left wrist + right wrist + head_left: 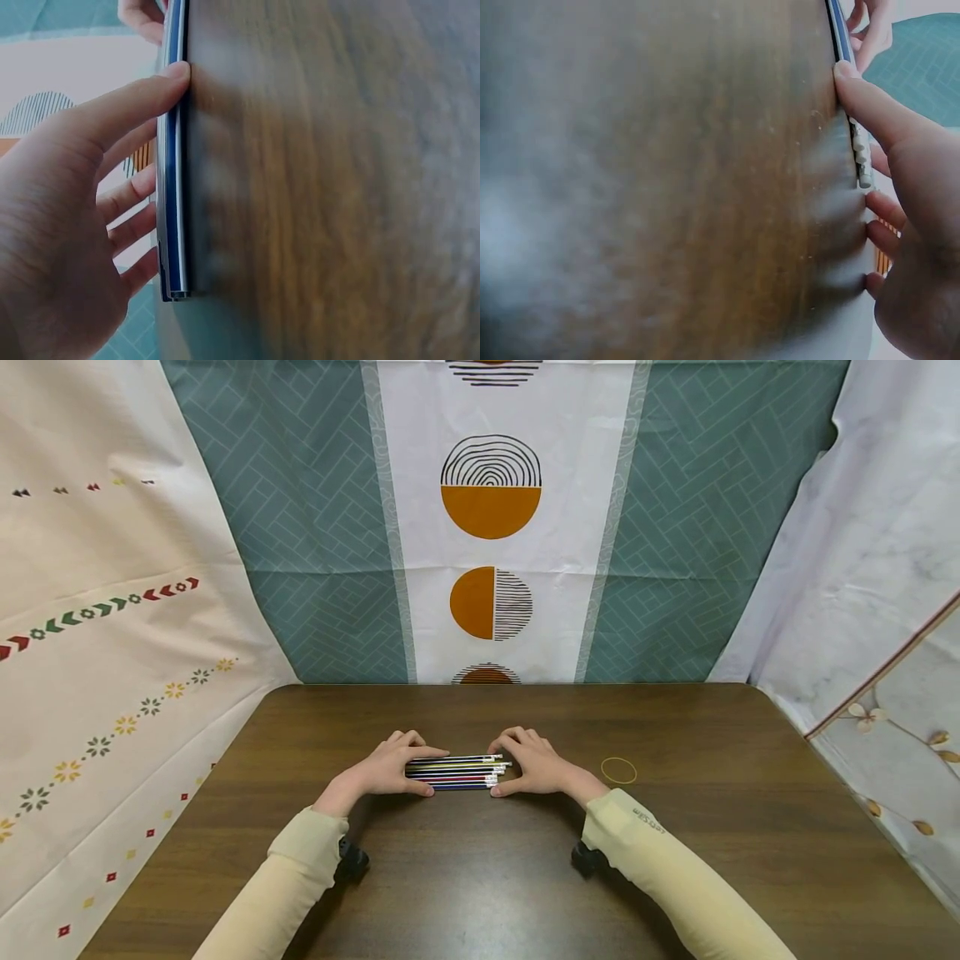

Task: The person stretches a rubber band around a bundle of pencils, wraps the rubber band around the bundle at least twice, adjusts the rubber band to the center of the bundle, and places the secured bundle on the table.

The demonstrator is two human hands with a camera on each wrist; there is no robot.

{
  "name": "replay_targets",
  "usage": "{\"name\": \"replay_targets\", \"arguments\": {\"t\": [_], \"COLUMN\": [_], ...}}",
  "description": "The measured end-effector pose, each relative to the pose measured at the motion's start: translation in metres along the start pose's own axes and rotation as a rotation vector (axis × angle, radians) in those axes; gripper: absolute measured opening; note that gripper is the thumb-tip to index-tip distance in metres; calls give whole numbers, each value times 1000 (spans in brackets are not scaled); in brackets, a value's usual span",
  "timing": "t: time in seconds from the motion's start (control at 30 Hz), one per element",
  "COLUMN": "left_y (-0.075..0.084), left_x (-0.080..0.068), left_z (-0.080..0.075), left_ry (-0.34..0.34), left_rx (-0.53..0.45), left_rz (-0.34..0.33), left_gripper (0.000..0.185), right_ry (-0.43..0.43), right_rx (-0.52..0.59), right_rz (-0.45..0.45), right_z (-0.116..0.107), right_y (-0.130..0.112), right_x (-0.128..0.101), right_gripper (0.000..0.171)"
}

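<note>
The row of pencils (457,772) lies flat on the wooden table (480,877), near its middle and well to the left of the yellow rubber band (618,770), which sits apart on the same surface. My left hand (390,768) clasps the left ends, thumb on the near side and fingers on the far side. My right hand (534,766) clasps the right ends likewise, where the white erasers sit.

Handling, as I judge it: each pencil is light and stiff, with a smooth lacquered barrel, so loose pencils will roll and slip past one another. I should hold them at both ends, squeezing across the row to keep it together.

Orientation: the long axis runs left to right, parallel to the table's near edge, erasers pointing right toward the rubber band.
</note>
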State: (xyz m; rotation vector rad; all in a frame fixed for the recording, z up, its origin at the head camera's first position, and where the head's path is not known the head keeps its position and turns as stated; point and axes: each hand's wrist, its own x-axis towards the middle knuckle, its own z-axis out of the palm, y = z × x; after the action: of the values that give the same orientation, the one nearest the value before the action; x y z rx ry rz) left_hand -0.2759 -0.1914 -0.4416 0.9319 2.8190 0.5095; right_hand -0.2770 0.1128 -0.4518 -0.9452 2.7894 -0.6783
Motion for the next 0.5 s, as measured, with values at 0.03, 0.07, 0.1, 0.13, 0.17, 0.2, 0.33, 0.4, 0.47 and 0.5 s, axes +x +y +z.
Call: {"name": "replay_targets", "arguments": {"t": [0.03, 0.07, 0.1, 0.13, 0.17, 0.2, 0.33, 0.4, 0.47, 0.5], "left_y": [0, 1, 1, 2, 3, 3, 6, 7, 8, 8], "left_x": [0, -1, -1, -2, -2, -3, -7, -9, -10, -12], "left_z": [0, 0, 0, 0, 0, 0, 0, 1, 1, 2], "left_ry": [2, 4, 3, 2, 1, 1, -1, 1, 4, 10], "left_rx": [2, 2, 0, -4, -9, -12, -33, -54, -96, -121], "left_rz": [-1, -4, -11, -20, -30, -40, -68, -69, -71, -71], "left_gripper": [65, 65, 66, 66, 66, 65, 65, 68, 72, 75], "right_ry": [5, 9, 12, 15, 19, 25, 27, 23, 18, 11], "right_rx": [4, 7, 12, 16, 18, 22, 28, 32, 46, 56], "right_rz": [0, 1, 1, 2, -2, -6, -25, -31, -31, -25], "right_z": [1, 1, 2, 3, 3, 4, 6, 6, 7, 7], "right_y": [0, 0, 0, 0, 0, 0, -2, -2, -2, -3], "right_x": [0, -1, -1, -2, -2, -3, -5, -6, -8, -10], "right_gripper": [61, 61, 61, 61, 61, 61, 62, 65, 71, 75]}}
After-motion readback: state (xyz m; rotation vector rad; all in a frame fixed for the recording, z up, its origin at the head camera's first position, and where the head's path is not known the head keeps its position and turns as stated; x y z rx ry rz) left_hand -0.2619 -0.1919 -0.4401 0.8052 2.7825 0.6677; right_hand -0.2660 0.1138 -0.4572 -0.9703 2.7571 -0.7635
